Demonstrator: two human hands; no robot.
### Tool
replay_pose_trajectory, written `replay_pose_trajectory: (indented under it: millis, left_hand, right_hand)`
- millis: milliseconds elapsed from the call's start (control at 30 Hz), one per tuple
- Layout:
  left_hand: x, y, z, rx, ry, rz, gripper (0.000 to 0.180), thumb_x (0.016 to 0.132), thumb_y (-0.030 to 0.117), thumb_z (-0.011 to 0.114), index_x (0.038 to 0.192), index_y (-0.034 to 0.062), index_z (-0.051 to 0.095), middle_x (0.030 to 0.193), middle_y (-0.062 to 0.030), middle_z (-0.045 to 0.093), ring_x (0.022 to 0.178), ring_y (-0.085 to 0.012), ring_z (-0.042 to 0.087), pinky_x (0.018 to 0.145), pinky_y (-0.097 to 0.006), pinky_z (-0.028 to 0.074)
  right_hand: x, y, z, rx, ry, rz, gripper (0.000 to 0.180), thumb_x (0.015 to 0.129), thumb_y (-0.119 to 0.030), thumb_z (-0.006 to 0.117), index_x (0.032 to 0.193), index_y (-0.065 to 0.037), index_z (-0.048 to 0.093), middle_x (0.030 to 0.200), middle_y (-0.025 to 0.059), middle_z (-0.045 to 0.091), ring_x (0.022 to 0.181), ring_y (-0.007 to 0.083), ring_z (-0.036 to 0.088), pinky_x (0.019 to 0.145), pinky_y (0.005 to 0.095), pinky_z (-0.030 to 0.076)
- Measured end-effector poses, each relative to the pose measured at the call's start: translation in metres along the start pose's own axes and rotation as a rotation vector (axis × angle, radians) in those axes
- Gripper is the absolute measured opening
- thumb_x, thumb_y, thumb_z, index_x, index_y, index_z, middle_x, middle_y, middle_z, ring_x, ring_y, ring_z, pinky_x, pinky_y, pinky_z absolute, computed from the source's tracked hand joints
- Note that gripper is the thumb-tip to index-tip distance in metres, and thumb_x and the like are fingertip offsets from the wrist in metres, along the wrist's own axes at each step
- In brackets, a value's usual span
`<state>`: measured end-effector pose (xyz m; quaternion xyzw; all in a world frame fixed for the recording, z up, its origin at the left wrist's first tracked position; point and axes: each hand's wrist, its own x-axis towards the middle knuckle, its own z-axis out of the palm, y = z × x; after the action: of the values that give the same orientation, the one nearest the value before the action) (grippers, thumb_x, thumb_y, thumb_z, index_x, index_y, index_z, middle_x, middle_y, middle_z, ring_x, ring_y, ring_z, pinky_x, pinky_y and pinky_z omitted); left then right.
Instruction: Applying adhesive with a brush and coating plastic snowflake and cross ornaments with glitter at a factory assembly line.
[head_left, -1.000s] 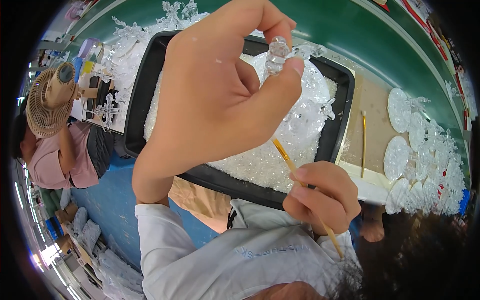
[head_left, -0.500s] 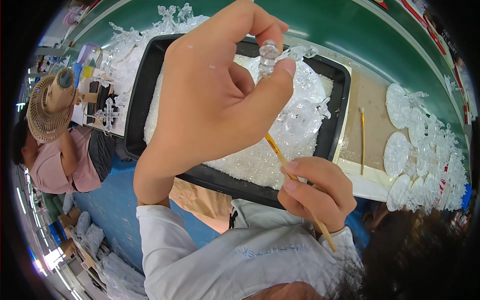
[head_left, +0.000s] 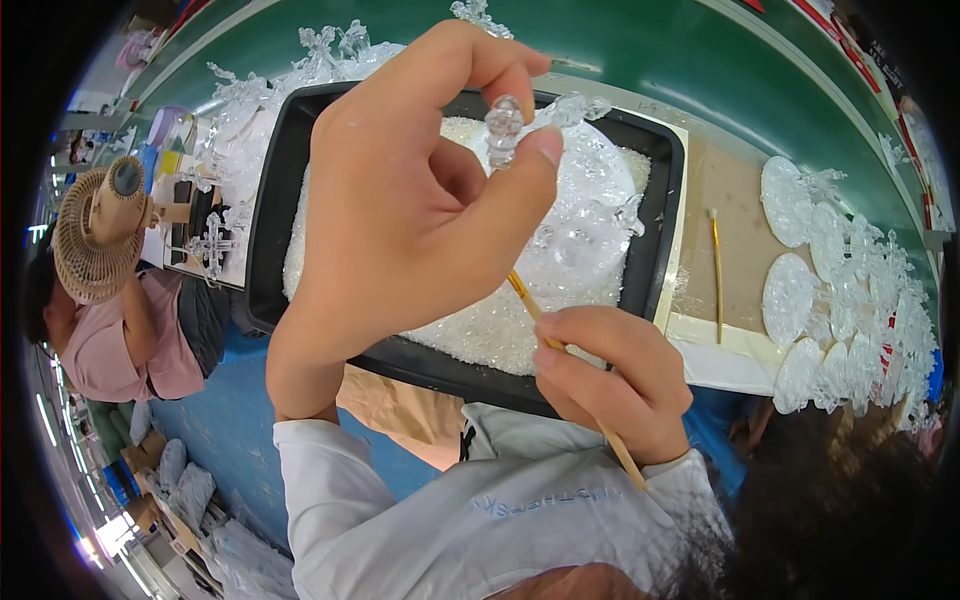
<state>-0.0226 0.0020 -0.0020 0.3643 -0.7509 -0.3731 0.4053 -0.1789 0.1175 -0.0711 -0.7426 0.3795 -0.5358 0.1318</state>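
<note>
A green surface (head_left: 640,50) stretched behind my black tray (head_left: 668,230), its bed of pale, glittering granules (head_left: 465,328) in front of me, with clear pieces (head_left: 790,295) crowded at right. Above the tray rose my left hand (head_left: 400,215), thumb and forefinger closed to a narrow pinch; my right hand (head_left: 620,385), lower, was curled shut. A clear disc (head_left: 595,195) showed past my left thumb. My right hand gripped a slim brush (head_left: 530,300), its tip hidden behind my left hand. Smallest was the clear knobbed piece (head_left: 503,130) in my left fingertips; whether it joined the disc, I could not tell. So slight a hold on a smooth surface risked a slip into the granules, and a blind brush stroke could have knocked it loose.
</note>
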Motion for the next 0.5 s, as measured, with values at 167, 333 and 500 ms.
replay_pose_trajectory:
  millis: [167,333,500]
  left_hand:
    - [0.002,0.004,-0.001,0.039,-0.035,0.018,0.015,0.087,-0.002,0.061,0.095,0.0006,0.049,0.122,-0.0165,0.061,0.056,0.0018,0.050,0.043,-0.016,0.045]
    - [0.003,0.001,0.001,0.029,-0.029,0.099,0.015,0.085,-0.003,0.062,0.092,0.0020,0.049,0.121,-0.0207,0.062,0.063,-0.0001,0.052,0.043,-0.016,0.043]
    - [0.007,0.001,-0.002,0.101,-0.099,0.204,0.016,0.084,-0.002,0.062,0.090,0.0036,0.048,0.121,-0.0236,0.061,0.071,-0.0033,0.055,0.044,-0.016,0.040]
  right_hand:
    - [0.000,0.002,-0.001,-0.007,0.000,-0.022,0.031,0.065,0.011,0.074,0.093,-0.001,0.066,0.091,0.0187,0.068,0.074,0.0285,0.069,0.062,0.0328,0.057]
    - [-0.007,0.008,0.000,0.077,0.216,-0.226,0.024,0.070,0.004,0.076,0.089,-0.003,0.062,0.083,0.0168,0.067,0.062,0.0249,0.066,0.052,0.0320,0.053]
    - [-0.010,0.014,-0.007,0.094,0.227,-0.343,0.022,0.079,-0.008,0.075,0.091,0.003,0.060,0.083,0.0140,0.063,0.062,0.0238,0.065,0.049,0.0304,0.054]
